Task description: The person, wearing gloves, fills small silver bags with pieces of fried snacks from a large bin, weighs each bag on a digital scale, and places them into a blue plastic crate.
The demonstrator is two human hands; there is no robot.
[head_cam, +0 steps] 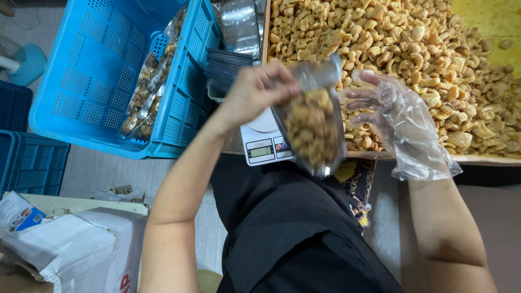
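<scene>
My left hand point(255, 89) grips the top of a clear plastic bag point(312, 127) filled with golden fried snack pieces and holds it up above a small white digital scale point(263, 142). My right hand point(380, 106), covered by a loose clear plastic glove, hovers open just right of the bag with fingers spread, over the near edge of a big pile of loose fried snack pieces point(412, 49). The pile lies on a wooden-edged tray point(477, 159).
A blue perforated crate point(92, 70) tilts at the left with several filled bags point(149, 89) along its side. A steel bowl point(237, 24) and a stack of flat dark bags point(225, 65) sit behind the scale. Cardboard boxes point(76, 249) lie at lower left.
</scene>
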